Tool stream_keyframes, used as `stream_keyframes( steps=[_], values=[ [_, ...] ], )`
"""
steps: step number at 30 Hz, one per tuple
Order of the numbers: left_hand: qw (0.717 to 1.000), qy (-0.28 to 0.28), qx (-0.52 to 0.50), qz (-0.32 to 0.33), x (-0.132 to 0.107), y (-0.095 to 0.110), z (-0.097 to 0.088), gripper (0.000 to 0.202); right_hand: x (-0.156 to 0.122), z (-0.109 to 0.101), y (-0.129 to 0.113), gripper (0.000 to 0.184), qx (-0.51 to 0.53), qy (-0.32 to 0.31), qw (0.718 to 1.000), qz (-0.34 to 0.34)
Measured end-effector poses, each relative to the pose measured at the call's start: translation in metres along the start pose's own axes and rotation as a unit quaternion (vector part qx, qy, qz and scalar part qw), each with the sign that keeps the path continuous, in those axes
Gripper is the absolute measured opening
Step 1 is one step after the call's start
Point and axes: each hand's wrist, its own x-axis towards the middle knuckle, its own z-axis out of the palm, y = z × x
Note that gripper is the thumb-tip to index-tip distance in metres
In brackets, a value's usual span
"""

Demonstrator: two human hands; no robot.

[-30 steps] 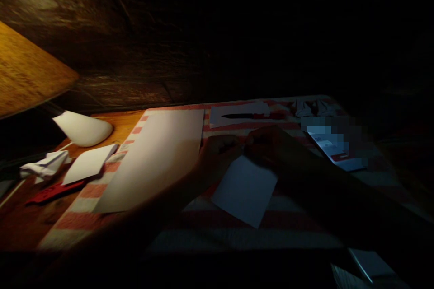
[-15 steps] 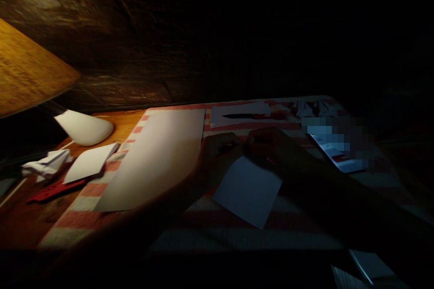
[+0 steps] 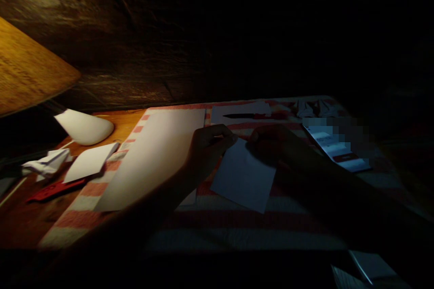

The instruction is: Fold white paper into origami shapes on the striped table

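Small white four-sided paper sheet [image 3: 244,178]: slants over red-and-white striped cloth [image 3: 81,219], between both hands.
Left hand [image 3: 208,140]: pinches sheet's 12 o'clock corner, thumb and fingertips together.
Right hand [image 3: 273,142]: curls over sheet's 1 o'clock edge; cannot tell grip in shadow.
Large white paper sheet [image 3: 149,158]: lies flat at 9 o'clock.
Black-bladed, red-handled knife [image 3: 241,116]: lies at 12 o'clock.
Rectangular lit-screen device [image 3: 323,140]: rests at 2 o'clock.

Small paper [image 3: 242,178] partly behind right-hand fingers [image 3: 260,134]
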Motion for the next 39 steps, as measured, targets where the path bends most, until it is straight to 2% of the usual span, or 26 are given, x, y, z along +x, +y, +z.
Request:
stream_keyframes(
  steps=[5,11,15,17,22,28,33,39],
  values=[
    [1.0,0.007,0.004,0.023,0.003,-0.001,-0.003,0.019,0.003,-0.004,0.0,0.017,-0.022,0.002,0.999,-0.026],
    [0.998,-0.025,0.047,0.032,0.0,0.0,0.005,0.018,0.002,0.004,0.005,0.013,-0.012,-0.007,1.0,-0.026],
    [0.995,-0.083,0.047,-0.031,-0.001,-0.004,0.007,0.025,-0.001,0.005,0.005,0.015,-0.013,0.021,0.999,-0.03],
    [0.993,-0.093,0.053,-0.053,0.0,-0.007,0.006,0.031,-0.001,0.005,0.005,0.017,-0.019,0.024,0.999,-0.031],
    [0.997,-0.058,0.032,-0.044,0.0,-0.013,0.007,0.038,0.002,0.006,0.004,0.018,-0.01,0.035,0.999,-0.036],
    [0.998,-0.015,0.002,-0.064,-0.004,-0.009,0.011,0.037,0.002,0.005,-0.002,0.019,-0.024,0.045,0.998,-0.023],
    [0.998,0.038,-0.017,-0.045,-0.005,-0.005,0.009,0.036,0.003,0.0,-0.001,0.013,-0.019,0.055,0.997,-0.055],
    [0.997,0.061,-0.015,-0.034,-0.005,-0.006,0.01,0.037,0.009,-0.006,0.006,0.012,-0.03,0.046,0.997,-0.052]
  ],
)
